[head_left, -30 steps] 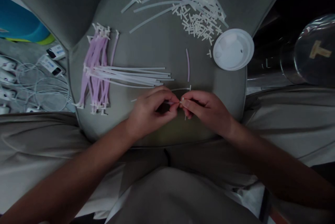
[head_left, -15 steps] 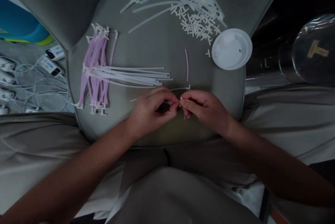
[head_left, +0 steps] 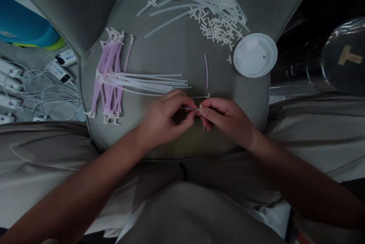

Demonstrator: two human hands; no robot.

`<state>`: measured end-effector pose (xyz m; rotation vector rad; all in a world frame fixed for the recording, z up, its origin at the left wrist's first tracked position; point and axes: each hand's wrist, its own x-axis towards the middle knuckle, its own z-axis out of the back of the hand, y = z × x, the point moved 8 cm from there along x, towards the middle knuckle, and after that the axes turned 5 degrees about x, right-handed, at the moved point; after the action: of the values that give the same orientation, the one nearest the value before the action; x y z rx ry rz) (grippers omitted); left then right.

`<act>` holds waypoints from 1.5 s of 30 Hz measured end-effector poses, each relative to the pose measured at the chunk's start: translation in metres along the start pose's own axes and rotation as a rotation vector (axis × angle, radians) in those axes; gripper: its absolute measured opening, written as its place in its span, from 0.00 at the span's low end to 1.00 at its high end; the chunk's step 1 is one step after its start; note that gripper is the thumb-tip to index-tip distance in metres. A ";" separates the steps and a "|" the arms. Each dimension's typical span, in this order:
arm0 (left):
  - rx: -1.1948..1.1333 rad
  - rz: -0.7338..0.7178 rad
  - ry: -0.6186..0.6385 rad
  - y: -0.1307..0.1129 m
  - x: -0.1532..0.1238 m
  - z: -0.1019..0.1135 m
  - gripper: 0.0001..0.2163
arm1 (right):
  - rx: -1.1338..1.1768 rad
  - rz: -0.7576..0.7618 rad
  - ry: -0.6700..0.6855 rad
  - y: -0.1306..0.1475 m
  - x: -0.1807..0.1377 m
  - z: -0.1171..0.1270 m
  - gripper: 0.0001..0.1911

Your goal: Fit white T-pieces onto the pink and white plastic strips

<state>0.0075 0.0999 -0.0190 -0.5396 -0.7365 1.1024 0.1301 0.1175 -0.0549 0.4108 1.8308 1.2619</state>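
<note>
Only small shifts since the earlier frame: the whole view has slid slightly, and the left hand (head_left: 164, 116) sits a touch farther out, while the right hand (head_left: 228, 120) stays up against it. Both hands are closed in tight pinches, fingertips nearly meeting. The left pinches a thin pale tube (head_left: 189, 109), and the right holds a small white fitting (head_left: 199, 110) at its end, mostly hidden by the fingers (head_left: 205, 111).

Just beyond the grip lies a loose clear tube (head_left: 200, 97), with a short lilac tube (head_left: 206, 72) farther off. To the left on the grey cushion (head_left: 176, 52), straight white tubes (head_left: 148, 82) cross a bundle of lilac tubes (head_left: 110, 80). At the far side sits a heap of T-shaped fittings (head_left: 218, 27), with a white plastic lid (head_left: 255, 54) to its right.
</note>
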 end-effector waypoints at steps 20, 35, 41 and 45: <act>-0.076 -0.003 0.029 0.004 0.000 -0.003 0.04 | -0.019 -0.030 0.065 -0.004 0.000 0.000 0.09; -0.094 -0.073 0.043 0.002 -0.003 -0.004 0.02 | -0.061 -0.020 0.087 -0.003 0.000 0.001 0.10; -0.080 -0.095 0.034 0.000 -0.004 -0.003 0.02 | -0.121 -0.022 0.095 -0.004 0.000 0.000 0.10; -0.071 -0.100 0.049 -0.001 -0.003 -0.003 0.02 | -0.131 -0.026 0.094 -0.004 0.000 0.001 0.10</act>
<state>0.0099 0.0962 -0.0213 -0.5823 -0.7543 0.9703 0.1319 0.1158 -0.0586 0.2592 1.8131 1.3943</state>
